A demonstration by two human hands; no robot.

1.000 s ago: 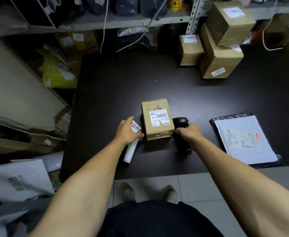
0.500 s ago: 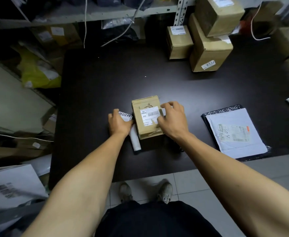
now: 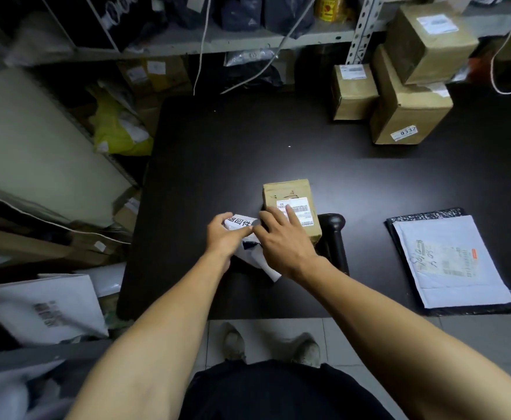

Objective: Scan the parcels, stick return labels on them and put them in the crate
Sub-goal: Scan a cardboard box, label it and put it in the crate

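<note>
A: Change since half a second ago: right hand (image 3: 284,244) is off the top of the small box (image 3: 290,207) and now meets the left hand (image 3: 227,237) at the roll of labels (image 3: 242,224), which is lifted and turned from where it lay beside the box.

B: Fingers?

A: Left fingers curl round the roll. Right thumb and forefinger appear to pinch at its free end, other fingers spread loosely over the box's near corner. Whether a label is peeling, cannot tell.

B: Progress?

A: Scanner (image 3: 334,237) lies on the table (image 3: 217,165), just right of the box, so scanning of this one is probably done. No return label on it yet. Still left: stick, then crate. No crate in view. The grey mailer (image 3: 448,262) at right and three stacked boxes (image 3: 399,86) at the far corner look unprocessed.

B: Room?

A: Box sits mid-table, well clear of the edges. Open dark surface beyond it and to the left. The near edge is close under the wrists; the scanner crowds the right side.
</note>
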